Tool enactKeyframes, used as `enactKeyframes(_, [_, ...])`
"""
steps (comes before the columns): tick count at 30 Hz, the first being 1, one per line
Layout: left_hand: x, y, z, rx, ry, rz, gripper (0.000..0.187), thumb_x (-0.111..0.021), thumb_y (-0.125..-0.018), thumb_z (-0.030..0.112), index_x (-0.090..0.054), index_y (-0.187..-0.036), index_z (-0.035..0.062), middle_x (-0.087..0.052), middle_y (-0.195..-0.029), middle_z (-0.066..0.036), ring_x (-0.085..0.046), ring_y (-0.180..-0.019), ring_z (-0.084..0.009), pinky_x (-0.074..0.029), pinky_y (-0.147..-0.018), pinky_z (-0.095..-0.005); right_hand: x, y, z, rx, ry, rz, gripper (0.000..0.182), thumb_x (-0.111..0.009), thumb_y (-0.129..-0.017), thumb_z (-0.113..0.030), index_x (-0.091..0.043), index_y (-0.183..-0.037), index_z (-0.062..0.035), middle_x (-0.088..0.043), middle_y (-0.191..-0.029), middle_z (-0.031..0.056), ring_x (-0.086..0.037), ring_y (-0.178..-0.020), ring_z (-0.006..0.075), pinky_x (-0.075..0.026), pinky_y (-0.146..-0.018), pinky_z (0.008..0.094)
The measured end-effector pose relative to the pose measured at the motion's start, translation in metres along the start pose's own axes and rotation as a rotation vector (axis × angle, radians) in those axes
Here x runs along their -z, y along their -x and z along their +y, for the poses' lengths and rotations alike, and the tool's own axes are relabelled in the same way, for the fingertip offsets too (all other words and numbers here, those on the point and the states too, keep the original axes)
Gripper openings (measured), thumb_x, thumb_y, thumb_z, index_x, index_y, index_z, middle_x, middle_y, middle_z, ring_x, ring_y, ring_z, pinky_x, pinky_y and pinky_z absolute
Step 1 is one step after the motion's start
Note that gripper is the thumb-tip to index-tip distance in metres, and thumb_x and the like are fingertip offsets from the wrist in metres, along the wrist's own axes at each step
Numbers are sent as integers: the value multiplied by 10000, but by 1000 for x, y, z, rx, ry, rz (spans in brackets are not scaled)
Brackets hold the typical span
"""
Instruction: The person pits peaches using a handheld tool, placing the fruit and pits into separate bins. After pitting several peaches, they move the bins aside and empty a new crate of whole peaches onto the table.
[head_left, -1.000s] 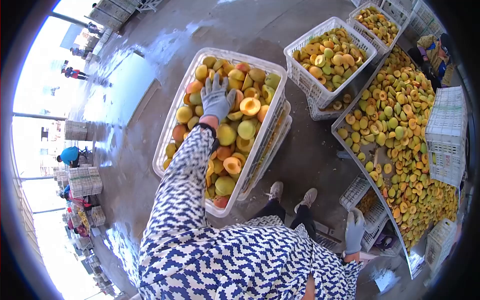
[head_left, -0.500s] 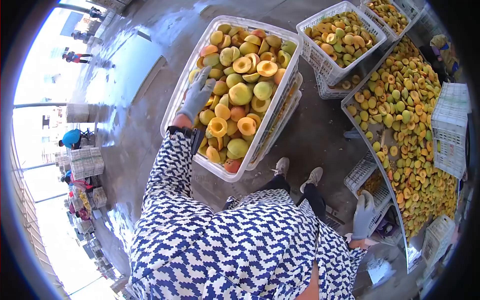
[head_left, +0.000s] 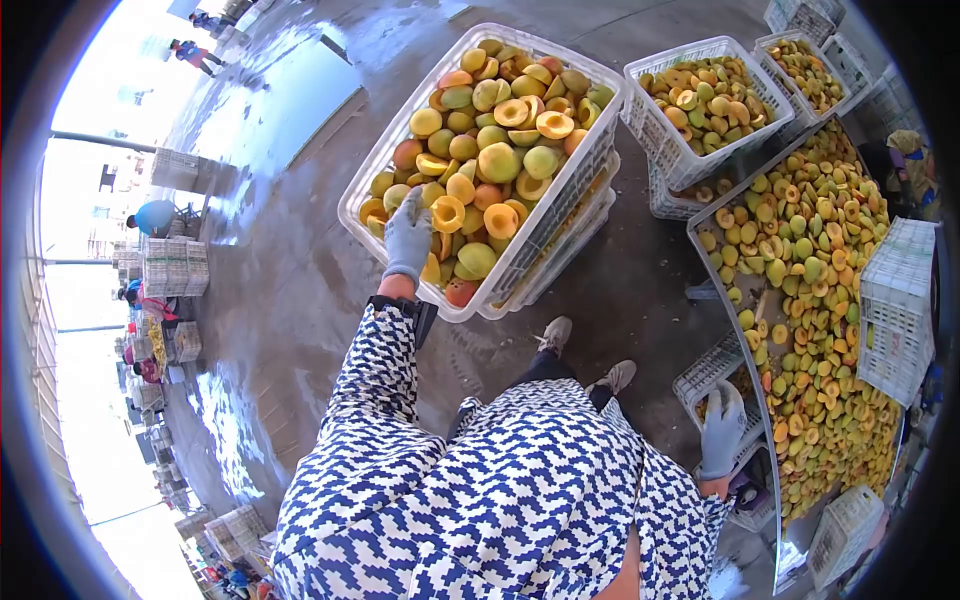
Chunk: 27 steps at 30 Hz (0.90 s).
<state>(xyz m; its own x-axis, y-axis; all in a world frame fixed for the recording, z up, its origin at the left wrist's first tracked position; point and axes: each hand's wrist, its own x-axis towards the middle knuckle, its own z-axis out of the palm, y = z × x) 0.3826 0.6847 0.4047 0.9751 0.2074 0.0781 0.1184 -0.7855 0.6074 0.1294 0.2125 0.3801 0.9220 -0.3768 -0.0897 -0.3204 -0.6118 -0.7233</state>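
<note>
A white plastic crate (head_left: 487,310) holds yellow and orange stone fruit, peaches or large apricots (head_left: 498,162), many halved with the pit hollow showing. My left hand (head_left: 409,240), in a grey glove, rests on the fruit at the crate's near left corner. Its fingers are stretched over the fruit, with no piece visibly gripped. Lower right, my right hand (head_left: 722,432), also gloved, hangs beside the edge of a table (head_left: 752,345) heaped with halved fruit (head_left: 800,250). Its fingers are apart and slightly bent, with nothing in them.
The crate stands on another crate (head_left: 560,270) on the wet concrete floor. Further fruit-filled crates (head_left: 700,170) stand at the upper right. A white basket (head_left: 897,310) sits on the table, and a low crate (head_left: 710,375) is below its edge. People and stacked crates (head_left: 175,268) are far left.
My left hand has shifted across the fruit toward the crate's near left corner. The right hand stays by the table's edge. The whole view has shifted slightly.
</note>
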Motion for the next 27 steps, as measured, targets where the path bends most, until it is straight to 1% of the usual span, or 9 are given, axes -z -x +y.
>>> enactKeyframes(7, [-23,9,31,-33,-430,60,555,-726,-694,219,-522,-1188,69,-582,-1116,-167,-589,-946,-308,-449,-846,-376,20,4,39,-36,11,-67,250,-510,-857,-133,-578,-1021,42,-599,-1011,182,-562,-954,315,-427,-849,365])
enactKeyframes(8, [-28,15,30,-83,-415,165,425,-744,-677,220,-595,-1041,59,-627,-990,-149,-607,-868,-289,-463,-803,-375,22,1,40,-31,7,-79,252,-508,-858,-136,-578,-1019,44,-598,-1016,182,-560,-960,314,-426,-851,367])
enactKeyframes(9, [-31,17,24,-75,-416,177,425,-744,-677,220,-595,-1041,59,-627,-990,-149,-607,-868,-289,-463,-803,-375,23,-1,42,-18,5,-84,252,-508,-858,-136,-578,-1019,44,-598,-1016,182,-560,-960,314,-426,-851,367])
enactKeyframes(11, [-35,22,9,186,20,-15,338,-735,-691,256,-628,-942,57,-646,-880,-141,-613,-800,-295,-470,-766,-382,25,-4,50,2,35,-97,261,-502,-861,-143,-575,-1026,44,-594,-1025,185,-555,-970,318,-424,-854,370])
enactKeyframes(12, [-40,32,17,132,-224,-45,380,-694,-719,335,-617,-945,40,-642,-861,-158,-608,-829,-320,-458,-765,-393,22,-7,56,-25,1,-116,267,-500,-863,-148,-573,-1035,42,-591,-1024,187,-552,-971,323,-421,-857,373])
enactKeyframes(16, [-68,30,34,179,-237,36,421,-657,-740,381,-599,-990,47,-632,-956,-177,-594,-924,-325,-454,-776,-396,20,-14,48,106,89,-167,266,-504,-856,-143,-572,-1036,41,-590,-1024,186,-551,-975,320,-419,-863,377])
enactKeyframes(21, [-50,35,35,174,-168,55,417,-687,-727,345,-586,-1006,52,-632,-971,-170,-595,-930,-324,-456,-786,-402,21,-27,32,161,48,-145,262,-502,-859,-140,-570,-1049,28,-591,-1023,174,-552,-968,311,-421,-858,369])
enactKeyframes(23, [-41,29,-1,160,370,368,324,-702,-752,236,-575,-961,23,-640,-907,-135,-616,-796,-240,-472,-721,-318,26,-28,28,141,31,-154,256,-496,-866,-136,-569,-1051,24,-593,-1022,168,-553,-964,307,-423,-854,366])
enactKeyframes(27, [13,31,-23,126,226,519,301,-670,-766,131,-501,-991,26,-633,-885,-126,-611,-770,-214,-477,-688,-326,21,-25,32,109,57,-194,249,-493,-865,-133,-569,-1041,26,-591,-1020,172,-551,-962,314,-424,-847,374])
